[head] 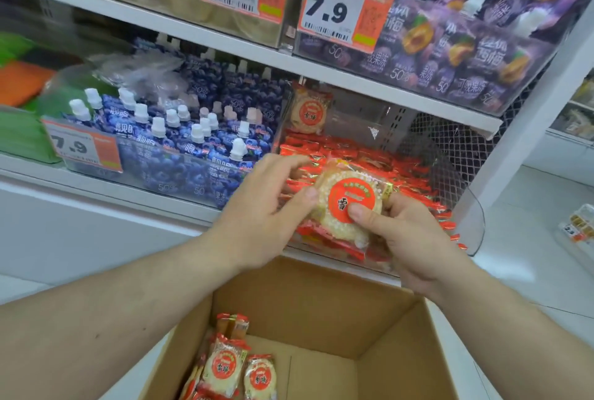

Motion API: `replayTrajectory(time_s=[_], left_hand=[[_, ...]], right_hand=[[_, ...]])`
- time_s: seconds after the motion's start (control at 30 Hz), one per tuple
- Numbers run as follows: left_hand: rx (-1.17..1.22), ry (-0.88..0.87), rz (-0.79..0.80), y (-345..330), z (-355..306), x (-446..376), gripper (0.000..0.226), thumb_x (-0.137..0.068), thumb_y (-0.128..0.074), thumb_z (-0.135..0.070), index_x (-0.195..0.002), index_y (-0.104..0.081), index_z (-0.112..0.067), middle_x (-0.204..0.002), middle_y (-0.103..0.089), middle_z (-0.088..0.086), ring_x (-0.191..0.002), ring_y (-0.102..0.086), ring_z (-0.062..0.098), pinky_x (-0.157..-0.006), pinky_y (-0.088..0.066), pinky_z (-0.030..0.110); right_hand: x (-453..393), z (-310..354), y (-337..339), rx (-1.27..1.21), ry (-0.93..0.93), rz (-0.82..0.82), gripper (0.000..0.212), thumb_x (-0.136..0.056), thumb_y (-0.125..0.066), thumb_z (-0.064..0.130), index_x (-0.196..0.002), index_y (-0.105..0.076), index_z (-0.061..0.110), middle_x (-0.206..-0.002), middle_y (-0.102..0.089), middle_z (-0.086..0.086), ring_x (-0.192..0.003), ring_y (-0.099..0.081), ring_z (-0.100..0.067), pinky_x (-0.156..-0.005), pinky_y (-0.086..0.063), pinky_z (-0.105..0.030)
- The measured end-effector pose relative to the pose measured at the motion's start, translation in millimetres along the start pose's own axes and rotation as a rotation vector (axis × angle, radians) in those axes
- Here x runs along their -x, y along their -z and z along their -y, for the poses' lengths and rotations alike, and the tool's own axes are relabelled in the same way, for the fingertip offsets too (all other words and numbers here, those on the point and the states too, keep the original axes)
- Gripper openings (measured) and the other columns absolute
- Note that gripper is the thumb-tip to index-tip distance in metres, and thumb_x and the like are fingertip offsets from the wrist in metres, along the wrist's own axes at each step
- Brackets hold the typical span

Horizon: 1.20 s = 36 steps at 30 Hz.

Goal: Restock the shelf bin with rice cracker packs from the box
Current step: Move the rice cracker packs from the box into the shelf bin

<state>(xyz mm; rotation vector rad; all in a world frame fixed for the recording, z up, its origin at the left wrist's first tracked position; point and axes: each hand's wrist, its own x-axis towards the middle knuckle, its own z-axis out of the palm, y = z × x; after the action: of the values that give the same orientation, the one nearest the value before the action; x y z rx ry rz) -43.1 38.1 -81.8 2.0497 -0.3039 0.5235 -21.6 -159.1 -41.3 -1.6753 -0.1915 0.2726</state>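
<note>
Both my hands hold one rice cracker pack (340, 187), a pale round cracker with a red round label, over the front of the clear shelf bin (475, 226). My left hand (270, 207) grips its left edge with thumb on top. My right hand (408, 235) pinches its right side, thumb on the label. The bin holds several red-edged packs (347, 149) lying in rows, and one pack (308, 110) stands upright at its back left. Below, the open cardboard box (321, 303) holds several more packs (225, 364) at its left side.
A neighbouring bin of blue spouted jelly pouches (180, 142) with a 7.9 price tag (80, 146) stands left of the cracker bin. The shelf above carries purple plum jelly pouches (450, 46). A white shelf upright (527, 129) rises at the right.
</note>
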Motion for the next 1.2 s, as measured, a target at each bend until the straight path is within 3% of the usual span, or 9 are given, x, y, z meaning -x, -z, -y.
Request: replayTrajectory(time_s=[0.1, 0.23, 0.37, 0.53, 0.7, 0.77, 0.97, 1.1, 1.2], left_hand=[[-0.286, -0.084, -0.172, 8, 16, -17, 0.061, -0.084, -0.040, -0.050, -0.132, -0.055, -0.014, -0.117, -0.043, -0.007, -0.111, -0.043, 0.009, -0.096, -0.038, 0.029], [-0.455, 0.014, -0.156, 1, 32, -28, 0.053, -0.094, -0.044, -0.041, -0.140, -0.049, -0.016, -0.146, -0.037, 0.001, -0.132, -0.035, 0.019, -0.108, -0.033, 0.045], [-0.448, 0.078, -0.113, -5, 42, -35, 0.061, -0.100, -0.042, -0.034, -0.154, -0.021, -0.015, -0.162, -0.013, -0.003, -0.146, -0.014, 0.013, -0.117, -0.016, 0.038], [-0.379, 0.096, -0.097, -7, 45, -43, 0.056, -0.101, -0.038, -0.018, -0.154, -0.020, -0.016, -0.160, -0.022, -0.004, -0.146, -0.019, 0.010, -0.120, -0.018, 0.034], [-0.356, 0.097, -0.139, -7, 48, -41, 0.059, -0.098, -0.041, -0.010, -0.154, -0.023, -0.018, -0.158, -0.027, -0.006, -0.143, -0.025, 0.010, -0.116, -0.023, 0.034], [-0.354, 0.098, -0.152, -8, 49, -39, 0.058, -0.098, -0.040, -0.010, -0.153, -0.024, -0.019, -0.157, -0.029, -0.007, -0.141, -0.027, 0.009, -0.114, -0.023, 0.033], [-0.356, 0.107, -0.175, -11, 48, -39, 0.059, -0.097, -0.041, -0.007, -0.153, -0.025, -0.020, -0.156, -0.031, -0.007, -0.140, -0.030, 0.010, -0.113, -0.024, 0.035], [-0.361, 0.117, -0.185, -14, 48, -39, 0.060, -0.097, -0.040, -0.006, -0.153, -0.024, -0.020, -0.156, -0.032, -0.007, -0.140, -0.031, 0.011, -0.112, -0.025, 0.036], [-0.358, 0.113, -0.184, -14, 46, -38, 0.060, -0.097, -0.039, -0.005, -0.153, -0.024, -0.019, -0.156, -0.032, -0.006, -0.140, -0.031, 0.011, -0.113, -0.025, 0.036]], right_hand=[[-44, 17, 6, 0.134, 0.140, -0.163, 0.024, -0.078, -0.078, 0.015, -0.100, -0.069, 0.008, -0.080, -0.076, -0.001, -0.070, -0.072, -0.012, -0.057, -0.054, -0.022], [-109, 24, 5, 0.296, 0.231, -0.268, 0.022, -0.081, -0.080, 0.018, -0.099, -0.070, 0.012, -0.080, -0.073, -0.002, -0.064, -0.068, -0.012, -0.061, -0.054, -0.027], [-160, 30, -9, 0.349, 0.202, -0.255, 0.032, -0.083, -0.079, 0.019, -0.109, -0.062, 0.012, -0.082, -0.070, 0.001, -0.057, -0.066, -0.006, -0.056, -0.051, -0.022], [-207, 28, -20, 0.518, 0.091, -0.266, 0.031, -0.087, -0.073, 0.035, -0.105, -0.057, 0.017, -0.075, -0.063, 0.001, -0.065, -0.057, -0.011, -0.058, -0.041, -0.023], [-240, 20, -23, 0.785, 0.026, -0.376, 0.055, -0.085, -0.067, 0.055, -0.110, -0.065, 0.006, -0.106, -0.070, -0.011, -0.099, -0.066, -0.028, -0.092, -0.053, -0.040], [-243, 18, -26, 0.884, 0.011, -0.428, 0.064, -0.086, -0.063, 0.060, -0.115, -0.066, 0.003, -0.107, -0.070, -0.013, -0.102, -0.067, -0.031, -0.094, -0.052, -0.042], [-244, 16, -44, 0.930, 0.014, -0.425, 0.056, -0.084, -0.067, 0.056, -0.107, -0.066, 0.005, -0.100, -0.071, -0.010, -0.084, -0.067, -0.027, -0.071, -0.052, -0.033], [-240, 16, -50, 0.950, -0.006, -0.431, 0.062, -0.087, -0.062, 0.057, -0.121, -0.060, 0.005, -0.109, -0.068, -0.009, -0.096, -0.067, -0.026, -0.084, -0.057, -0.035], [-237, 20, -51, 0.911, -0.032, -0.366, 0.038, -0.095, -0.057, 0.041, -0.111, -0.064, 0.007, -0.106, -0.067, -0.009, -0.095, -0.066, -0.026, -0.090, -0.056, -0.039]])
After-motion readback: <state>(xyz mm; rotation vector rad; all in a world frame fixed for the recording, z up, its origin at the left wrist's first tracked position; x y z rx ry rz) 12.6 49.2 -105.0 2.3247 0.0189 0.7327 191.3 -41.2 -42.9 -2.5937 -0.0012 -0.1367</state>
